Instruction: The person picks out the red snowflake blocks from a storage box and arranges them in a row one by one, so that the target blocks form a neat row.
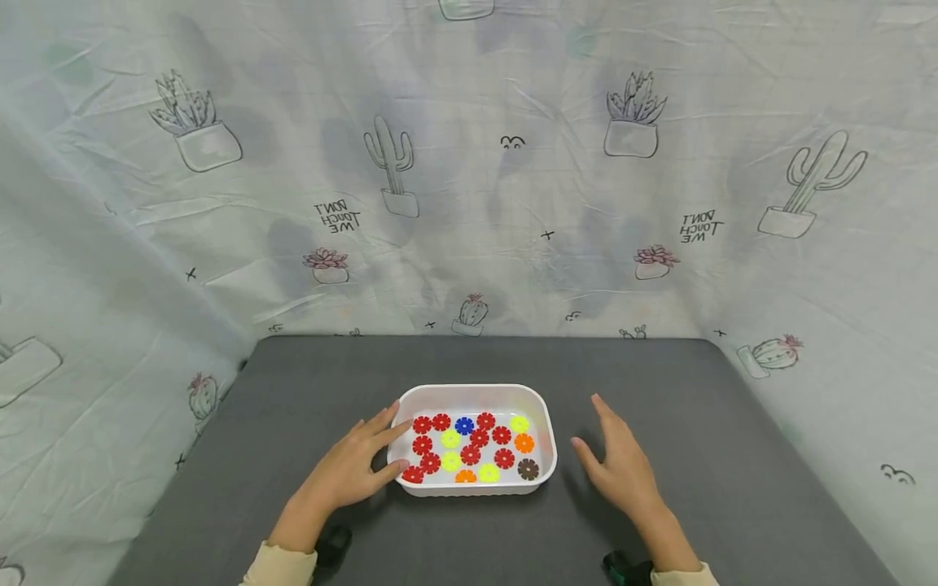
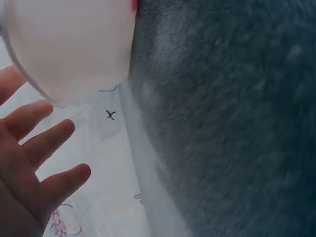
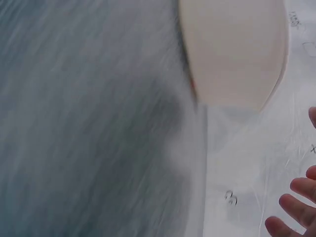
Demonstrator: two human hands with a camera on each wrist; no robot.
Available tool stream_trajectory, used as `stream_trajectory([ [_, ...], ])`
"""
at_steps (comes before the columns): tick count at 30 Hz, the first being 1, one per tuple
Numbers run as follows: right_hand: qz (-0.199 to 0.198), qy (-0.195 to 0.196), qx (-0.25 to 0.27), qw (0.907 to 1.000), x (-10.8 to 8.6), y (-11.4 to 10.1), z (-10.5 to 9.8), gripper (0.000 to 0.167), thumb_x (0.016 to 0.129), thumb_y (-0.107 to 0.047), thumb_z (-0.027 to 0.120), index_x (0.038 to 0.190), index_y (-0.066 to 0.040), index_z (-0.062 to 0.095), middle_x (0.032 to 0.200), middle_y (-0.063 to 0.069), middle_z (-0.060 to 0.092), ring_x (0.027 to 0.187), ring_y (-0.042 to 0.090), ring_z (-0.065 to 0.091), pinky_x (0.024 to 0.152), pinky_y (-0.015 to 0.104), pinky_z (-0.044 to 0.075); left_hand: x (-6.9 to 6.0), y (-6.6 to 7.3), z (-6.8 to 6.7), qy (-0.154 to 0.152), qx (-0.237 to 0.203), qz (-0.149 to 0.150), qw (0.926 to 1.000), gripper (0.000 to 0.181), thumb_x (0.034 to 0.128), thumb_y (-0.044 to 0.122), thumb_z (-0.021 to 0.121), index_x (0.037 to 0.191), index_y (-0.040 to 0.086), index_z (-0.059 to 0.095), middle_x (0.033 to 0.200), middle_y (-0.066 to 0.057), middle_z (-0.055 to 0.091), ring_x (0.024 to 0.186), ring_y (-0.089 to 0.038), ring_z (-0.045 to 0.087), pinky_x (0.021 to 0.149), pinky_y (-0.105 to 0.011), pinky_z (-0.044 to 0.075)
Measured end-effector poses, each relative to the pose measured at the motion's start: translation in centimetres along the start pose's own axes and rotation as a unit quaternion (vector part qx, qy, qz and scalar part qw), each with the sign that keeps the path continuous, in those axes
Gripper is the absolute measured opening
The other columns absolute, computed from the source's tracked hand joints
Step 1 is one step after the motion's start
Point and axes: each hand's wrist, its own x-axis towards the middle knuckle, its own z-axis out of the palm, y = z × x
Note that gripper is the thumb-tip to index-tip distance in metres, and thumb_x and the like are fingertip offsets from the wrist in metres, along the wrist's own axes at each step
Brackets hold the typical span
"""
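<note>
Flanking the tray: left hand, right hand.

My sleeves are cream, the tray white, its discs red, yellow, orange, blue, brown, the pale backdrop cactus-printed

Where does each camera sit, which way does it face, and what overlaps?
Head: on the head, facing forward and down at the white rounded-rectangular plastic tray of coloured notched discs; left hand, right hand, cream sleeves show.
Left wrist: on that wrist, facing the tray's outer wall; left hand's fingers show.
Right wrist: on that wrist, facing the tray's outer wall; right hand's fingertips show.
Both wrist views share the tray, dark grey tabletop, white printed cloth backdrop.
</note>
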Motion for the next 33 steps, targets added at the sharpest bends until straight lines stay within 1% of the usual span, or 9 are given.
stream_trajectory([
  [3, 0.009, 0.009, 0.053, 0.9985, 0.5, -0.7, 0.2, 0.066, 0.081, -0.017, 0.073, 0.138, 0.002, 0.044, 0.135, 0.021, 0.052, 0.118, 0.039, 0.053, 0.091, 0.055, 0.045, 0.2, -0.1, 0.3, -0.009, -0.037, -0.012, 0.9992, 0.057, 0.0864, 0.043, 0.063, 0.135, 0.015, 0.055, 0.153, -0.009, 0.034, 0.133, -0.032, 0.043, 0.102, -0.059, 0.037],
  [8, 0.021, 0.019, 0.142, 0.9894, 1.4, -2.3, 0.8, 0.06, 0.079, -0.01, 0.075, 0.133, 0.0, 0.05, 0.13, 0.015, 0.058, 0.115, 0.029, 0.057, 0.085, 0.049, 0.051, 0.1, -0.4, 0.7, 0.002, -0.09, -0.012, 0.9959, 0.052, 0.0866, 0.036, 0.066, 0.131, 0.01, 0.058, 0.154, -0.01, 0.032, 0.131, -0.032, 0.045, 0.099, -0.054, 0.043],
  [11, 0.031, 0.002, 0.189, 0.9815, 2.1, -3.1, 1.2, 0.059, 0.079, -0.008, 0.075, 0.132, -0.002, 0.05, 0.13, 0.013, 0.058, 0.117, 0.027, 0.056, 0.086, 0.048, 0.051, 0.1, -0.6, 1.0, 0.008, -0.111, -0.013, 0.9937, 0.051, 0.0864, 0.035, 0.066, 0.13, 0.009, 0.059, 0.154, -0.009, 0.031, 0.133, -0.032, 0.043, 0.1, -0.054, 0.042],
  [15, 0.047, -0.031, 0.251, 0.9662, 2.8, -4.2, 1.9, 0.059, 0.081, -0.008, 0.074, 0.134, -0.003, 0.048, 0.133, 0.015, 0.056, 0.119, 0.031, 0.055, 0.091, 0.05, 0.049, 0.0, -0.8, 1.4, 0.013, -0.136, -0.016, 0.9904, 0.051, 0.0859, 0.033, 0.067, 0.13, 0.009, 0.059, 0.155, -0.009, 0.03, 0.134, -0.033, 0.041, 0.101, -0.055, 0.04],
  [18, 0.058, -0.05, 0.278, 0.9574, 3.3, -4.8, 2.4, 0.059, 0.082, -0.009, 0.074, 0.134, -0.003, 0.047, 0.134, 0.016, 0.055, 0.12, 0.031, 0.054, 0.093, 0.05, 0.048, 0.0, -0.9, 1.6, 0.017, -0.15, -0.016, 0.9885, 0.05, 0.0857, 0.032, 0.068, 0.129, 0.008, 0.06, 0.155, -0.009, 0.029, 0.135, -0.032, 0.039, 0.101, -0.056, 0.039],
  [21, 0.068, -0.071, 0.293, 0.951, 3.9, -5.4, 3.0, 0.059, 0.082, -0.009, 0.073, 0.135, -0.004, 0.046, 0.135, 0.016, 0.054, 0.122, 0.03, 0.053, 0.096, 0.047, 0.047, 0.0, -0.9, 1.6, 0.023, -0.158, -0.012, 0.9872, 0.049, 0.0852, 0.03, 0.069, 0.128, 0.008, 0.06, 0.155, -0.009, 0.029, 0.135, -0.031, 0.039, 0.101, -0.055, 0.039],
  [27, 0.102, -0.102, 0.339, 0.9297, 4.4, -6.3, 4.3, 0.058, 0.082, -0.007, 0.072, 0.134, -0.004, 0.047, 0.136, 0.013, 0.053, 0.126, 0.028, 0.05, 0.103, 0.042, 0.042, -0.2, -0.9, 1.6, 0.025, -0.162, -0.011, 0.9864, 0.049, 0.0846, 0.029, 0.07, 0.128, 0.008, 0.061, 0.155, -0.009, 0.03, 0.135, -0.031, 0.039, 0.101, -0.055, 0.04],
  [30, 0.125, -0.113, 0.346, 0.9229, 4.7, -6.6, 4.8, 0.056, 0.082, -0.004, 0.072, 0.133, -0.005, 0.048, 0.135, 0.01, 0.054, 0.126, 0.026, 0.051, 0.104, 0.039, 0.04, -0.2, -0.9, 1.8, 0.027, -0.162, -0.008, 0.9863, 0.048, 0.0848, 0.03, 0.069, 0.128, 0.009, 0.061, 0.155, -0.009, 0.03, 0.135, -0.031, 0.039, 0.101, -0.055, 0.04],
  [33, 0.138, -0.121, 0.349, 0.9191, 5.0, -6.7, 5.4, 0.055, 0.081, -0.001, 0.071, 0.131, -0.005, 0.049, 0.134, 0.011, 0.054, 0.126, 0.027, 0.051, 0.104, 0.039, 0.039, -0.1, -1.0, 1.8, 0.027, -0.163, -0.005, 0.9863, 0.048, 0.0849, 0.029, 0.069, 0.128, 0.008, 0.061, 0.155, -0.009, 0.03, 0.135, -0.031, 0.04, 0.1, -0.055, 0.04],
])
